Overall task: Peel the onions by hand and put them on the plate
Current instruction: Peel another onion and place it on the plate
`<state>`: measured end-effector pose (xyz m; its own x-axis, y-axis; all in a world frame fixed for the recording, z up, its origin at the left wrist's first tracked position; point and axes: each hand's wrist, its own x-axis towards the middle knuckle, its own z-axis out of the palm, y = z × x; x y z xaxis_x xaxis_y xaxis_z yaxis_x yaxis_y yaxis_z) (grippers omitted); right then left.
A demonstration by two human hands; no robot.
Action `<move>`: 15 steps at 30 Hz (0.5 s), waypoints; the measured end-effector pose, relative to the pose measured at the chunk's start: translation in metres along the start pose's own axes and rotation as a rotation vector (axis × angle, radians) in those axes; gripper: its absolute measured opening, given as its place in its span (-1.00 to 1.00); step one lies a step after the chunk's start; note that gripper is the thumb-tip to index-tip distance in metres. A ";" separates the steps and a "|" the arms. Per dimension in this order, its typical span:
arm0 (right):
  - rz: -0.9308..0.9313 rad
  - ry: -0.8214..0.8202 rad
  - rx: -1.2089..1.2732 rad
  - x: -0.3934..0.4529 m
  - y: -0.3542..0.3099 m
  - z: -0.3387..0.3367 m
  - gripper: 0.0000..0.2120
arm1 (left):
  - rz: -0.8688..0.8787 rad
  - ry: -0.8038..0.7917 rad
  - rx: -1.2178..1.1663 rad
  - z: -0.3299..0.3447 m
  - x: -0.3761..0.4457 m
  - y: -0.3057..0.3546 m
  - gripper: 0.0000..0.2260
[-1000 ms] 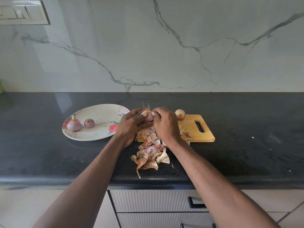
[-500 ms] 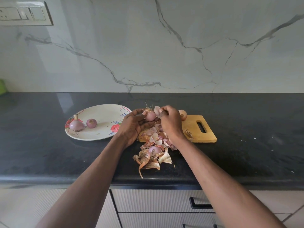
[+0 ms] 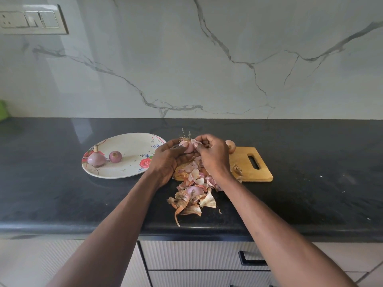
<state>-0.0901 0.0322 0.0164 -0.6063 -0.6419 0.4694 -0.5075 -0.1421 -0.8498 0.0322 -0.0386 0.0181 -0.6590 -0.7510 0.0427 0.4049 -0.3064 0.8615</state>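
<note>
My left hand (image 3: 166,160) holds a small pink onion (image 3: 186,146) with wispy roots on top, above the wooden cutting board (image 3: 244,164). My right hand (image 3: 213,154) pinches a flap of pale skin (image 3: 195,142) on that onion's right side. A brown unpeeled onion (image 3: 231,146) sits on the board behind my right hand. Two peeled purple onions (image 3: 96,159) (image 3: 115,156) lie on the left part of the floral white plate (image 3: 128,166).
A pile of onion skins (image 3: 193,195) spreads from the board toward the black counter's front edge (image 3: 62,226). A marble backsplash rises behind, with a switch panel (image 3: 31,19) at upper left. Drawers (image 3: 196,255) are below the counter.
My right hand has pulled a flap of skin away from the onion's right side, exposing more of its pink surface. The onion sits slightly higher in my left hand.
</note>
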 end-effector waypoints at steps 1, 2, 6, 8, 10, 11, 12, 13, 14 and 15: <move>0.010 0.003 0.013 0.001 0.000 -0.001 -0.92 | 0.003 -0.002 0.012 0.000 0.000 0.000 -0.80; 0.026 0.006 0.038 0.001 0.000 -0.001 -0.92 | 0.005 0.003 0.022 0.000 0.001 0.000 -0.81; 0.129 0.026 0.171 0.003 0.001 0.000 -0.93 | 0.003 0.051 0.076 -0.002 0.005 -0.002 -0.83; 0.145 0.031 0.199 0.004 0.002 0.000 -0.94 | -0.009 0.047 0.105 -0.002 0.004 -0.001 -0.82; 0.139 0.034 0.192 0.003 0.001 -0.001 -0.94 | -0.020 0.047 0.105 -0.002 0.005 -0.001 -0.74; 0.141 0.041 0.191 0.003 0.000 -0.001 -0.92 | -0.027 0.048 0.099 -0.002 0.005 -0.001 -0.70; 0.142 0.051 0.197 0.003 0.000 -0.002 -0.88 | -0.033 0.052 0.092 -0.002 0.005 -0.001 -0.68; 0.147 0.065 0.205 0.004 0.000 -0.002 -0.87 | -0.039 0.058 0.086 -0.002 0.005 -0.001 -0.67; 0.150 0.085 0.203 0.004 0.000 -0.002 -0.88 | -0.044 0.063 0.080 -0.003 0.005 -0.001 -0.66; 0.152 0.108 0.185 0.004 0.001 -0.002 -0.90 | -0.048 0.067 0.073 -0.003 0.006 -0.001 -0.64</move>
<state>-0.0941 0.0307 0.0177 -0.7338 -0.5837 0.3476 -0.2913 -0.1920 -0.9372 0.0300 -0.0444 0.0159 -0.6312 -0.7750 -0.0311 0.3250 -0.3007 0.8966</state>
